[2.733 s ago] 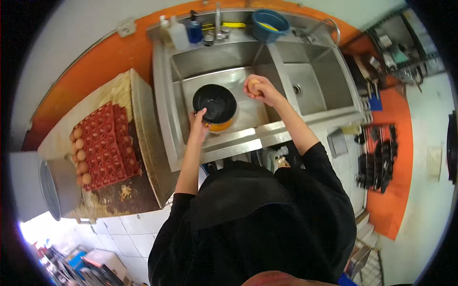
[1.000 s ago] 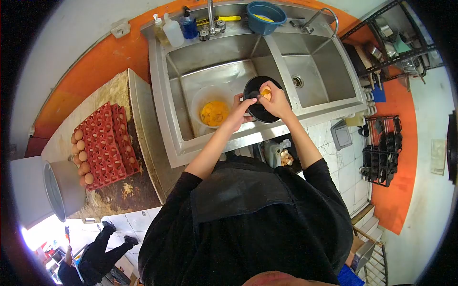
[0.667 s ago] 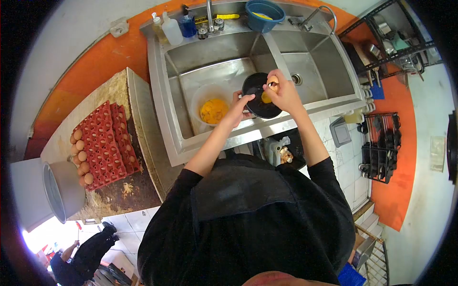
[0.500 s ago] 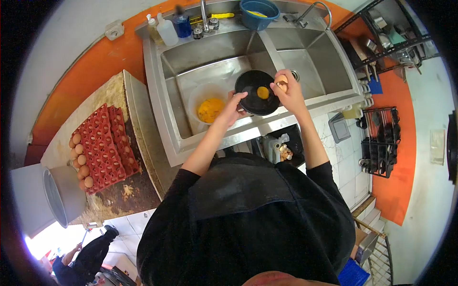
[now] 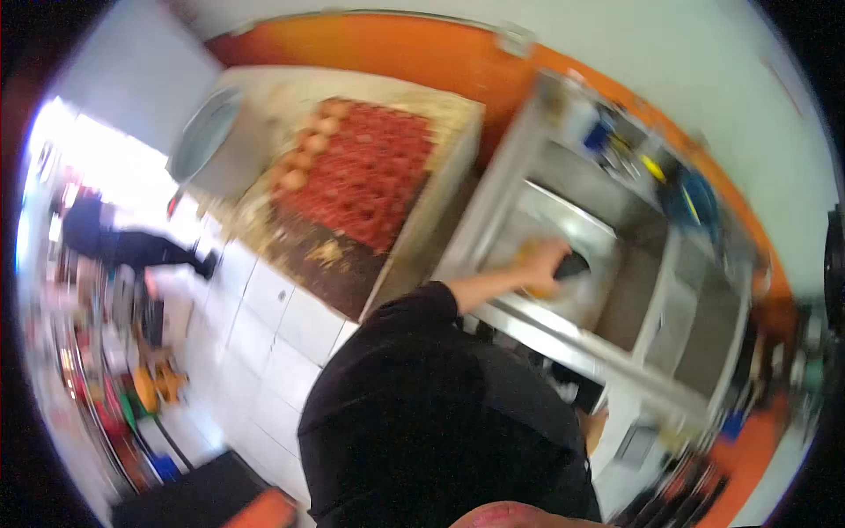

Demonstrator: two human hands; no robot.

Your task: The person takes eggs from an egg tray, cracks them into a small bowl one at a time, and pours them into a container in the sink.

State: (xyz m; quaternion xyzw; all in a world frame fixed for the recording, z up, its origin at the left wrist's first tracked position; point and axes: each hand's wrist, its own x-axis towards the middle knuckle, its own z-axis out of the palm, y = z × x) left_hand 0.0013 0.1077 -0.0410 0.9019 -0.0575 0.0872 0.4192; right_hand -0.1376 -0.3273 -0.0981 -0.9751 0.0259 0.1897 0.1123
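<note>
Smeared by motion, my left hand (image 5: pixel 544 264) is closed on a small black bowl (image 5: pixel 574 266) over the left sink basin (image 5: pixel 576 207). The bowl looks tilted, and its inside is hidden. Orange-yellow egg (image 5: pixel 534 292) shows around my fingers, in the clear bowl that is mostly blurred out below them. My right hand (image 5: pixel 596 429) is low beside the sink's front, at the dark bin (image 5: pixel 572 385) under it. My body and the blur hide its fingers and whatever they hold.
On the worn counter at left stand red egg trays (image 5: pixel 374 167) with several brown eggs (image 5: pixel 312 145) along one side, and a large pot (image 5: pixel 211 145). Bottles (image 5: pixel 590 128) and a blue basin (image 5: pixel 693 204) line the sink's back. Another person (image 5: pixel 132 242) is at far left.
My view has swung left. My right hand has left the black bowl with the eggshell and dropped toward the bin. The black bowl has moved over the clear bowl.
</note>
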